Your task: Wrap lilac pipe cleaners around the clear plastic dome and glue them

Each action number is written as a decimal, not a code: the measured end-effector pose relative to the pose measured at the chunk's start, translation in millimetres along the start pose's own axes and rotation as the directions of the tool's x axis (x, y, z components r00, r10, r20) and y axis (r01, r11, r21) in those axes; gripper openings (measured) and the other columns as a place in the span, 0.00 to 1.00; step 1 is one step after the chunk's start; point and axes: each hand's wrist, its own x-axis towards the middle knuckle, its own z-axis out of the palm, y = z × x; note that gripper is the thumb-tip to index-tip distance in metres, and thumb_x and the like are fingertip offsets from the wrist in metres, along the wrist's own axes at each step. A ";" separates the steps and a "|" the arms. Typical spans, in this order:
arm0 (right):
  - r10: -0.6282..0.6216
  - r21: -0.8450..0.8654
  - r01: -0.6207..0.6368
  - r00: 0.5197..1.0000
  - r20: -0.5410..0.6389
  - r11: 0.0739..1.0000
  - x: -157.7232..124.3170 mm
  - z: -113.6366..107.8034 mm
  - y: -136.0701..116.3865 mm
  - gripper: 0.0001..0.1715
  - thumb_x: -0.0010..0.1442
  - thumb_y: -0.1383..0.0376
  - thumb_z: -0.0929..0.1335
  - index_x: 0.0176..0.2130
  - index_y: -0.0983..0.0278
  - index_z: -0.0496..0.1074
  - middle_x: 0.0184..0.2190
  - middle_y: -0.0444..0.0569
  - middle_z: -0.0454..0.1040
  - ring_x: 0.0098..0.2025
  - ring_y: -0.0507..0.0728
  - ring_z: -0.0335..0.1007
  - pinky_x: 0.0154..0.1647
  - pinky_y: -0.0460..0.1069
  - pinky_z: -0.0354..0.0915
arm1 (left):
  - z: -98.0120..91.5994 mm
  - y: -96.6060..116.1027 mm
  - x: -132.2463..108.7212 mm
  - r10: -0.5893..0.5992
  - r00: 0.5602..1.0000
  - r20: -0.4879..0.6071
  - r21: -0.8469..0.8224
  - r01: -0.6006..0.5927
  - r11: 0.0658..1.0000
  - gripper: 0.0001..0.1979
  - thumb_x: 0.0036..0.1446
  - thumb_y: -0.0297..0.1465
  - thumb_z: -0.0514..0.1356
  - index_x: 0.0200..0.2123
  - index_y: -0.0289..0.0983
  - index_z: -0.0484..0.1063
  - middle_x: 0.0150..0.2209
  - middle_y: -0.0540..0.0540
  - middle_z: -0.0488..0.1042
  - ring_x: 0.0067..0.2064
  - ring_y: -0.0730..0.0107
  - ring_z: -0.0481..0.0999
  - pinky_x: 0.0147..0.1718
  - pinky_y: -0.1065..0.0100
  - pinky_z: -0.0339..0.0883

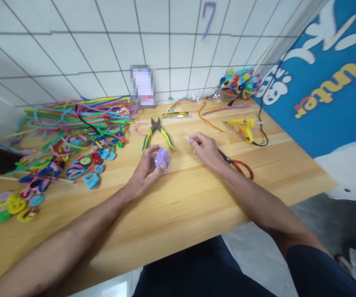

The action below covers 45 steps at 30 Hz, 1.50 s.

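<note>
My left hand is curled around a coiled purple pipe cleaner, holding it just above the wooden table. To its right, my right hand pinches a small pale thing near its fingertips; I cannot make out what it is. Yellow-and-green pliers lie just behind the purple coil. Red-handled scissors lie under my right wrist.
A big heap of coloured pipe cleaners and several coiled shapes cover the table's left. A yellow glue gun with a black cord lies at the right. A colourful craft figure stands against the tiled wall. A blue banner hangs at the right.
</note>
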 end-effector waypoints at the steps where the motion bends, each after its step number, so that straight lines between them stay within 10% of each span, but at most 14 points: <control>1: 0.006 -0.094 -0.005 1.000 0.019 0.996 1.8 3.0 2.8 0.05 0.68 0.65 0.70 0.39 0.60 0.78 0.29 0.41 0.77 0.32 0.55 0.72 0.36 0.48 0.64 | -1.0 1.1 -0.3 -0.044 0.999 0.009 0.011 0.044 0.999 0.31 0.72 0.49 0.63 0.70 0.45 0.59 0.63 0.39 0.71 0.60 0.53 0.75 0.63 0.47 0.72; 7: -0.209 -0.402 0.224 0.974 0.082 0.888 -4.9 11.2 -14.3 0.13 0.68 0.70 0.72 0.52 0.63 0.81 0.55 0.61 0.83 0.59 0.66 0.76 0.64 0.60 0.68 | -2.6 8.1 -1.9 -0.128 0.992 -0.012 0.020 0.128 0.992 0.29 0.71 0.51 0.62 0.68 0.45 0.62 0.63 0.40 0.73 0.63 0.48 0.76 0.68 0.46 0.69; 12: -0.425 -0.354 0.435 0.899 0.111 0.828 -18.2 13.6 -34.1 0.09 0.75 0.64 0.69 0.49 0.63 0.80 0.48 0.58 0.84 0.54 0.64 0.77 0.60 0.58 0.68 | -0.8 15.6 -2.2 -0.157 0.987 -0.026 0.049 0.158 0.986 0.32 0.70 0.55 0.61 0.66 0.43 0.60 0.64 0.38 0.74 0.66 0.45 0.75 0.70 0.43 0.69; 19: -0.807 -0.113 0.836 0.549 0.217 0.537 -61.5 45.6 -42.2 0.20 0.73 0.59 0.68 0.28 0.58 0.72 0.24 0.45 0.77 0.29 0.56 0.73 0.33 0.52 0.62 | 3.2 36.7 -1.9 -0.161 0.984 -0.077 0.126 0.170 0.977 0.31 0.70 0.56 0.59 0.65 0.42 0.63 0.64 0.36 0.74 0.67 0.45 0.74 0.72 0.43 0.67; 22: -0.828 -0.082 0.873 0.482 0.286 0.480 -78.8 60.7 -42.5 0.21 0.70 0.59 0.70 0.25 0.58 0.70 0.21 0.44 0.75 0.26 0.56 0.71 0.27 0.51 0.57 | 4.7 40.0 -1.6 -0.147 0.982 -0.116 0.157 0.164 0.974 0.31 0.70 0.55 0.59 0.64 0.40 0.64 0.64 0.36 0.75 0.67 0.44 0.74 0.72 0.43 0.66; 26: -0.787 -0.084 0.862 0.493 0.370 0.500 -82.5 67.0 -41.1 0.22 0.68 0.59 0.72 0.23 0.58 0.68 0.20 0.43 0.75 0.26 0.55 0.72 0.25 0.50 0.55 | 5.5 35.1 -1.9 -0.142 0.981 -0.135 0.170 0.164 0.972 0.32 0.70 0.54 0.60 0.66 0.38 0.64 0.66 0.35 0.74 0.68 0.43 0.74 0.73 0.43 0.66; 45: -0.823 0.009 0.825 0.562 0.080 0.565 -63.8 26.1 -41.3 0.24 0.76 0.64 0.65 0.26 0.58 0.60 0.19 0.38 0.68 0.23 0.50 0.63 0.29 0.49 0.58 | 3.3 12.8 -7.1 -0.108 0.991 -0.079 0.135 0.118 0.984 0.31 0.72 0.51 0.59 0.69 0.40 0.62 0.64 0.36 0.75 0.64 0.51 0.76 0.68 0.47 0.72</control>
